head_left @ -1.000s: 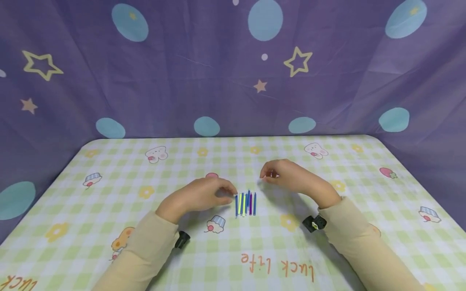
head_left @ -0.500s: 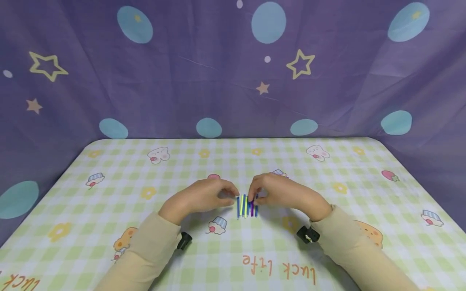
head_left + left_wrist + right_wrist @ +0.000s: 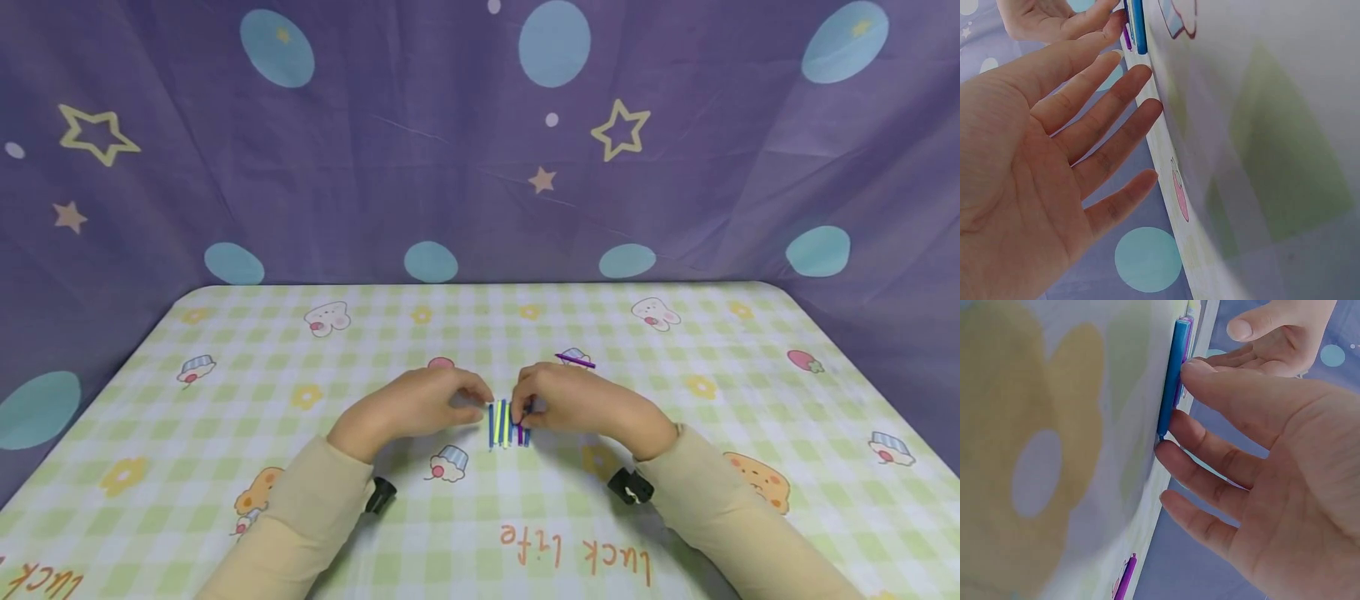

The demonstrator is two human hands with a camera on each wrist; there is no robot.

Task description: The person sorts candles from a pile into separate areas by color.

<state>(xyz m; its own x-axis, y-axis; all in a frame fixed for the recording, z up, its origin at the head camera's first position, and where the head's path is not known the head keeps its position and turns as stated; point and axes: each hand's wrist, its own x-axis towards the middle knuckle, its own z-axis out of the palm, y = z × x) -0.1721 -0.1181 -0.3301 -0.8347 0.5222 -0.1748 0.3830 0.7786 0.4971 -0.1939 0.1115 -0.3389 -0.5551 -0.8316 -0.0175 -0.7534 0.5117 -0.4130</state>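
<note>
Sticks (image 3: 505, 427) lie just beside the left hand's (image 3: 420, 404) spread fingers; the right hand's (image 3: 585, 402) touch some, whether pinching I cannot tell.

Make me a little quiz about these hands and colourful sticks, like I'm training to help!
1. Which hand is nearer the thin purple stick lying apart?
2. True or false: the left hand is beside the row of thin blue, yellow and purple sticks.
3. Fill in: the middle orange writing on the green-and-white checked tablecloth says "Luck ____".

Key: 1. The right hand. 2. True. 3. Life.
</note>
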